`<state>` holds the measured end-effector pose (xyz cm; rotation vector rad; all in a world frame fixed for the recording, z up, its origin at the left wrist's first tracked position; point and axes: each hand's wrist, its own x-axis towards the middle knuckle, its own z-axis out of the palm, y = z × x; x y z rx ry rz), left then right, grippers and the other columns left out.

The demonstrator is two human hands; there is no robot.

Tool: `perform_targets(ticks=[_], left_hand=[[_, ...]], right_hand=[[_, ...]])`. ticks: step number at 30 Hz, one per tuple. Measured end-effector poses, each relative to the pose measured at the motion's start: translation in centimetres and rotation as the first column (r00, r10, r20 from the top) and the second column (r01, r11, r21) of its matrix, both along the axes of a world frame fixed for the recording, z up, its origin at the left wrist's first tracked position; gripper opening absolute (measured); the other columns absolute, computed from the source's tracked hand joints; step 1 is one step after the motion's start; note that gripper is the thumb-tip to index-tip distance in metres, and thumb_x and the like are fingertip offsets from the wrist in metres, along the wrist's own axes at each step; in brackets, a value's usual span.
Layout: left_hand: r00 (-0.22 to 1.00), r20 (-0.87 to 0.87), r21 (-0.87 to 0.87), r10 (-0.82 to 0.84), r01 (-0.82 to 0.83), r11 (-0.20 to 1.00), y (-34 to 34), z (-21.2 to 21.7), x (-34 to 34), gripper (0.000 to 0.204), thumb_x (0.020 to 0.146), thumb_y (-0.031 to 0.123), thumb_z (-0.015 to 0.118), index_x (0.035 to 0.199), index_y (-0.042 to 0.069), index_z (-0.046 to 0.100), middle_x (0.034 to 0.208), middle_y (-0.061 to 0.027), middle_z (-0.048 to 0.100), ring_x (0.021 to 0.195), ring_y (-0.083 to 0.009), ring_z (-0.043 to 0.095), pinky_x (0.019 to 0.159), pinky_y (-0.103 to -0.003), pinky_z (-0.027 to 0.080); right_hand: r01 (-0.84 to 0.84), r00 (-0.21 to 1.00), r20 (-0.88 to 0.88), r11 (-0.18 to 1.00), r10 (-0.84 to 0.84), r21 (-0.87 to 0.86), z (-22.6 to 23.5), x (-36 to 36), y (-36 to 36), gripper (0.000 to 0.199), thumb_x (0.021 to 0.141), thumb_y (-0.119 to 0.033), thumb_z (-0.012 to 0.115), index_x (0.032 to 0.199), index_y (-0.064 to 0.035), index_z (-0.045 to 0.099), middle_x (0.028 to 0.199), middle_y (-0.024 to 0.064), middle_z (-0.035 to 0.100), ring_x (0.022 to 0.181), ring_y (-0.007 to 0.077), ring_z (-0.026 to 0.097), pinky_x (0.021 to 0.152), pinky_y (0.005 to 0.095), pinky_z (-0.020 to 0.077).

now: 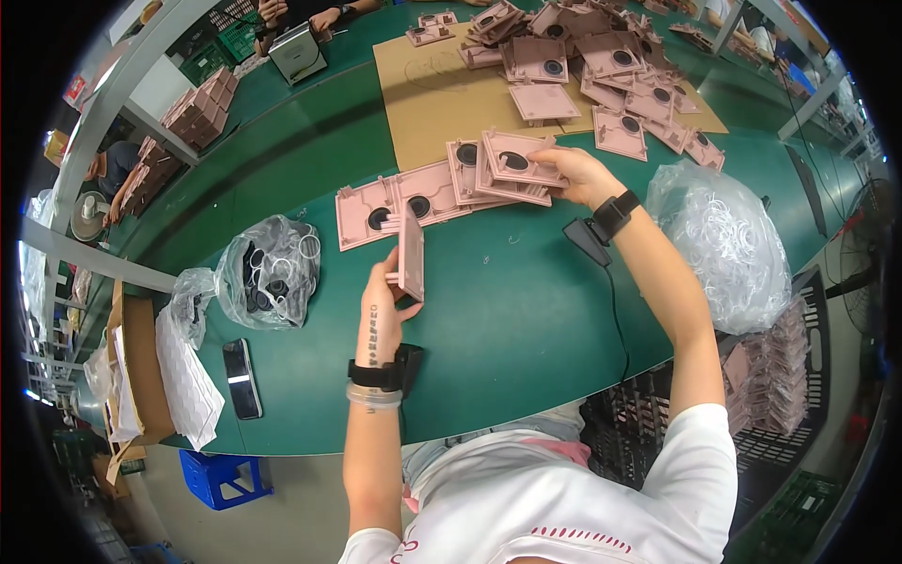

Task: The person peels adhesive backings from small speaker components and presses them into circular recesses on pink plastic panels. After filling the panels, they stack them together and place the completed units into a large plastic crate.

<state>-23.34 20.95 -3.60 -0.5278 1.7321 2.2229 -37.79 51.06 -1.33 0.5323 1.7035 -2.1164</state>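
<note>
My left hand (380, 305) is closed around a pink plastic panel (411, 254), which stands on edge above the green table. Farther right, my right hand (581, 175) grips the edge of another pink panel with a black ring (498, 148), its thumb or fingers over the top. That one rests on a small overlapping stack. To its left, pink panels with black round inserts (352, 211) lie in a row, and the panel in my left hand partly covers the row's nearer side. A dark strap with a black block is on each wrist.
A pile of pink panels (540, 58) covers the cardboard sheet (413, 122). Bags of black rings (272, 273) and clear rings (719, 244) flank the green table (498, 338). A phone (242, 378) lies near white sheets (191, 385). Another person's hands are at the far left.
</note>
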Motion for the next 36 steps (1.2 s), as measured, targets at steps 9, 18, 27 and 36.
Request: perform_targets(ticks=[9,18,27,36], left_hand=[[0.880,-0.466,-0.520,0.089,-0.354,0.778,4.8,-0.7,0.9,0.056,0.085,0.028,0.059,0.133,0.003,0.044,0.125,-0.0149,0.048,0.114,-0.0290,0.047,0.093,-0.035,0.039],[0.717,-0.630,-0.732,-0.300,-0.418,0.538,7.3,4.5,-0.6,0.058,0.084,0.025,0.060,0.133,0.001,0.042,0.136,-0.0260,0.033,0.119,-0.0421,0.040,0.093,-0.047,0.040],[0.729,-0.381,-0.919,-0.568,-0.233,0.318,10.1,2.1,1.7,0.073,0.079,0.038,0.062,0.137,0.003,0.036,0.141,-0.0269,0.024,0.126,-0.0446,0.030,0.097,-0.055,0.032],[0.829,-0.519,-0.526,-0.207,-0.118,0.842,7.7,-1.5,1.4,0.070,0.077,0.025,0.067,0.135,-0.001,0.036,0.135,-0.0272,0.030,0.126,-0.0378,0.031,0.096,-0.041,0.037]], right_hand=[[0.134,0.980,-0.145,0.991,-0.133,-0.005,1.1,2.0,-2.0,0.035,0.083,-0.008,0.064,0.116,-0.0028,0.053,0.107,0.0094,0.061,0.096,0.0197,0.061,0.081,0.0400,0.0502],[-0.076,0.983,-0.181,0.967,0.031,-0.243,1.4,6.3,-2.9,0.048,0.088,-0.017,0.061,0.129,-0.0014,0.042,0.117,0.0114,0.057,0.099,0.0219,0.061,0.084,0.0383,0.0508],[-0.204,0.979,-0.084,0.854,0.187,-0.479,1.7,10.0,-2.5,0.057,0.088,-0.025,0.062,0.136,-0.0109,0.035,0.126,0.0095,0.051,0.115,0.0222,0.051,0.093,0.0385,0.0459],[-0.316,0.929,-0.240,0.942,0.283,-0.111,0.8,10.2,-2.9,0.079,0.077,-0.015,0.075,0.138,-0.0038,0.027,0.128,0.0113,0.047,0.117,0.0206,0.048,0.098,0.0368,0.0412]])
